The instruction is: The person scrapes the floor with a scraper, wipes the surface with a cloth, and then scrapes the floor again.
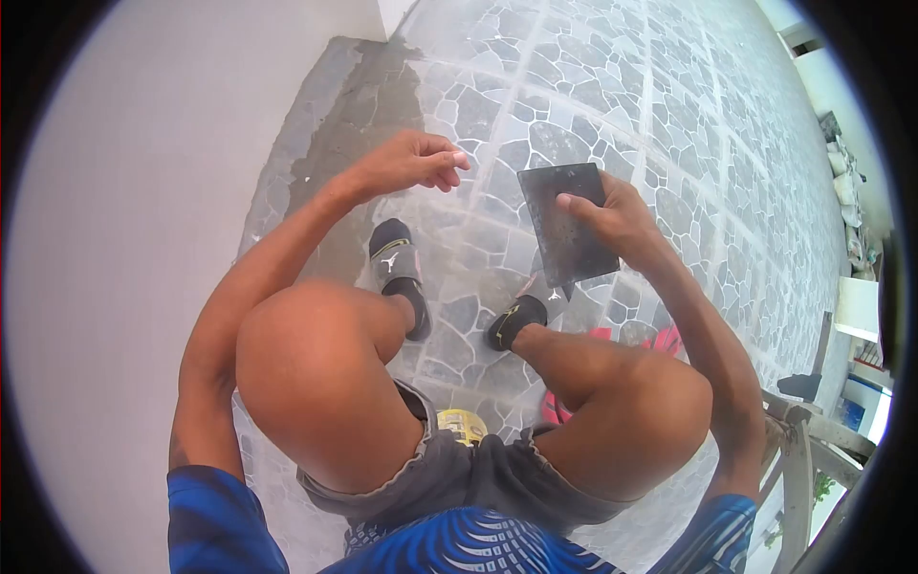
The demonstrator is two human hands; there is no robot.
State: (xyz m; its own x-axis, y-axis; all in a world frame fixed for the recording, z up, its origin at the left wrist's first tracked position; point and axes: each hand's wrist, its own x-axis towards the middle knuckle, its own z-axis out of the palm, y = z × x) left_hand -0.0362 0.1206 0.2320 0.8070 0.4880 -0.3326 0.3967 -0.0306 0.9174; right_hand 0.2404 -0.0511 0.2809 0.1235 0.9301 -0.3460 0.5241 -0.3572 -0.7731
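My right hand (617, 220) grips a dark, flat rectangular plate (579, 247), its thumb lying across the upper face. A small pointed dark piece shows below the plate's lower edge; how it connects is hidden. My left hand (421, 163) hangs over the floor to the left of the plate, apart from it. Its fingers are curled in with the thumb against them, and nothing shows between them. Beneath both hands lies a stone-patterned floor (564, 105) with pale joints. A wet-looking grey-brown patch (359, 120) covers the floor along the wall, near my left hand.
A plain pale wall (124, 239) rises on the left. My sandalled feet (397, 263) are on the floor between the bent knees. A yellow container (462, 425) and a pink item (555, 407) lie below me. Wooden framing (796, 478) stands at the right, with piled items (846, 187) farther off.
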